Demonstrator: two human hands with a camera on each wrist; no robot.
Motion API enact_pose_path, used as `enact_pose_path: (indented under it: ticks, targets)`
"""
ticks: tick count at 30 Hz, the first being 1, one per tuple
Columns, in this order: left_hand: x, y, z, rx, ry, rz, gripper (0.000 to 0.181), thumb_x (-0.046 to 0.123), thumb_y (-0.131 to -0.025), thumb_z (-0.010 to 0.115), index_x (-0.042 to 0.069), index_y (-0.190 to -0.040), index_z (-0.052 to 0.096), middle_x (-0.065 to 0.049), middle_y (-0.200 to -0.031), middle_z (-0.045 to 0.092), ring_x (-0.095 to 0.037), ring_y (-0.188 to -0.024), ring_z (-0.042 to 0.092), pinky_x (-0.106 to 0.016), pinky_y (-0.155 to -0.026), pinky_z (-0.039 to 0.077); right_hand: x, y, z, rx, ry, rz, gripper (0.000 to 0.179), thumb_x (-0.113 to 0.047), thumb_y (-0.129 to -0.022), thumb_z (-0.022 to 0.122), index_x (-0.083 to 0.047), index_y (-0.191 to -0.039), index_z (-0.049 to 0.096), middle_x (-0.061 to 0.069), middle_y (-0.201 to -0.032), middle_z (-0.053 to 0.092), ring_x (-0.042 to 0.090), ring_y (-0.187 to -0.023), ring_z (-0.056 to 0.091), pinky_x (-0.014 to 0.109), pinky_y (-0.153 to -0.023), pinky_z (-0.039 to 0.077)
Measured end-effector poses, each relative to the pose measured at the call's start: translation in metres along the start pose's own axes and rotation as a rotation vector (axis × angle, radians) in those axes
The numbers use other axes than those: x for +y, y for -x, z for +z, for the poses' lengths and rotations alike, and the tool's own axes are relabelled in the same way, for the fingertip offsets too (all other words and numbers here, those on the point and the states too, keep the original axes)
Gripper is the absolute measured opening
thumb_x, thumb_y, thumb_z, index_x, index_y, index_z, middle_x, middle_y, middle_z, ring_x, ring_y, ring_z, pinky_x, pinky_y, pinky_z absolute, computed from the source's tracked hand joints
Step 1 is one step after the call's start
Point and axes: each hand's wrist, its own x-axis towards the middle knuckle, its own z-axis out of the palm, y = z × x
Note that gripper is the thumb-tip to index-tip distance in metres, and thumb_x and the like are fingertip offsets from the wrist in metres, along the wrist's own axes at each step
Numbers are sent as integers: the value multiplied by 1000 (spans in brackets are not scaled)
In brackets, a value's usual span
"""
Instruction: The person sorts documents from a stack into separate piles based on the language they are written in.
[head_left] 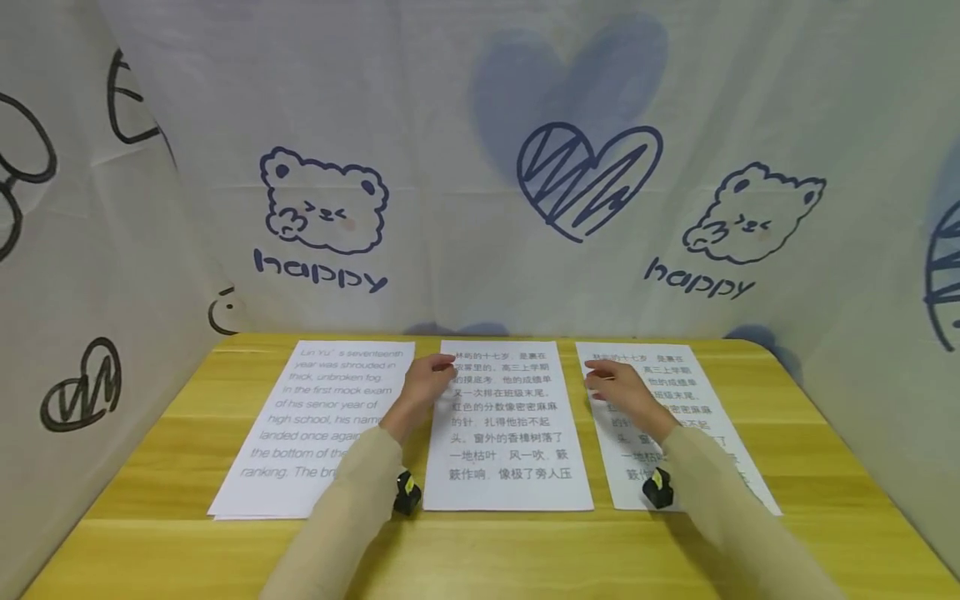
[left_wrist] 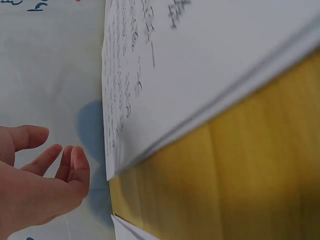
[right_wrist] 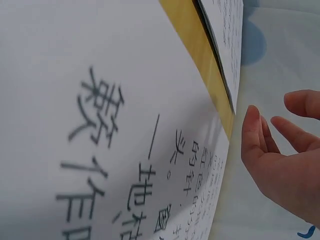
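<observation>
Three sets of printed white paper lie side by side on the table. English text covers the left paper; Chinese text covers the middle paper and the right paper. My left hand hovers near the left edge of the middle paper, its fingers loosely bent and holding nothing. Above the right paper's left side is my right hand, also with nothing in it. In the left wrist view, the thumb and fingers of the left hand stand apart. A similar gap shows in the right hand.
The yellow wood-grain table has rounded far corners. Behind it hangs a pale curtain with bear and heart drawings, and another cloth side covers the left. Black wrist cameras sit on both sleeves, close over the papers.
</observation>
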Motion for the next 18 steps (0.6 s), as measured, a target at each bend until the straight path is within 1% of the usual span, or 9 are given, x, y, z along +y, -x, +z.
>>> enact_pose_path:
  ticks: [4, 10, 11, 14, 16, 18]
  targets:
    - [-7, 0, -8, 9, -14, -3, 40, 7, -95, 54, -5, -134, 52, -22, -131, 51, -34, -118, 50, -42, -98, 44, 2, -1, 4, -19, -13, -15, 48, -16, -100, 50, 3, -143, 42, 22, -126, 53, 31, -109, 58, 41, -93, 48]
    - [-18, -1, -18, 32, -23, -12, 41, 5, -95, 54, -8, -133, 51, -26, -130, 52, -36, -115, 53, -41, -96, 45, 4, -4, 11, -41, -40, -77, 47, -12, -98, 51, 9, -139, 43, 25, -123, 54, 32, -105, 60, 39, -91, 50]
    - [-19, -1, -19, 30, -24, -23, 41, 5, -95, 54, -8, -134, 50, -26, -130, 52, -36, -115, 53, -41, -96, 45, 4, -5, 12, -40, -47, -81, 46, -11, -98, 52, 9, -139, 43, 25, -121, 55, 32, -103, 60, 38, -90, 50]
    - [-22, 0, -21, 24, -30, -34, 41, 5, -95, 54, -9, -133, 50, -26, -130, 51, -36, -112, 54, -41, -95, 46, 3, -6, 17, -34, -50, -71, 46, -8, -96, 52, 10, -138, 44, 24, -117, 57, 29, -96, 61, 37, -87, 51]
    - [-23, 0, -22, 16, -40, -47, 41, 5, -94, 54, -8, -133, 50, -26, -129, 52, -35, -111, 53, -41, -95, 45, 3, -7, 20, -36, -51, -59, 46, -8, -96, 52, 10, -138, 44, 24, -117, 57, 28, -95, 61, 37, -86, 51]
    - [-23, 0, -22, 12, -52, -61, 41, 6, -94, 55, -7, -133, 51, -25, -129, 53, -34, -112, 53, -41, -96, 44, 2, -7, 23, -39, -45, -49, 47, -7, -95, 52, 11, -137, 43, 25, -118, 56, 30, -95, 61, 38, -86, 51]
